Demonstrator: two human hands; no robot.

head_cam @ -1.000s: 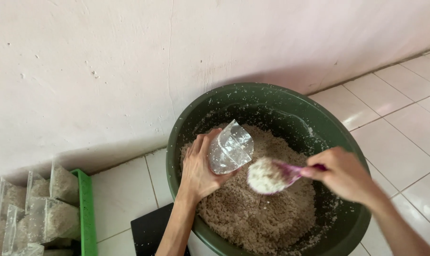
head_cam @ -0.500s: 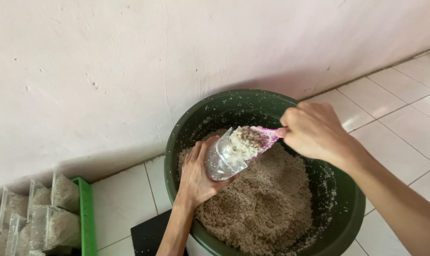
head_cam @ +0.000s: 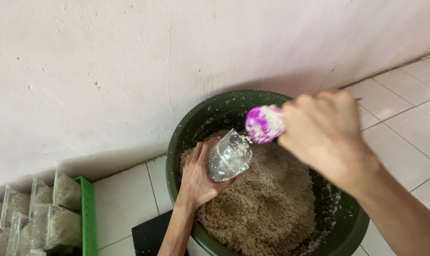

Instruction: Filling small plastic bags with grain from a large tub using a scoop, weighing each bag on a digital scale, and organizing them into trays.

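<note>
Two hands at work over one big dark green basin (head_cam: pixel 191 142) on the tiled floor (head_cam: pixel 125 204), against a pale wall (head_cam: pixel 129 57). Left hand (head_cam: pixel 198 178) closed around a small clear plastic bag (head_cam: pixel 229 155), fingers wrapped under its lower part, mouth tilted up toward the right hand. Bag looks thin, limp and slick; a few grains inside, so light for now. Judged best held around the body just below the mouth, as here, so the opening stays wide; pinching the rim would likely collapse it. Right hand (head_cam: pixel 326 130), up and to the right of the bag, closed on the handle of a pink scoop (head_cam: pixel 264 124); bowl of scoop sits just at the bag's mouth, coated with pale grain. Below both hands, loose beige grainy mix (head_cam: pixel 267 208) fills the basin. Far to the left of the left hand: filled clear bags (head_cam: pixel 44 215) stacked in a green crate (head_cam: pixel 88 213). Black flat object (head_cam: pixel 151 234) under the left forearm, kind unclear.
</note>
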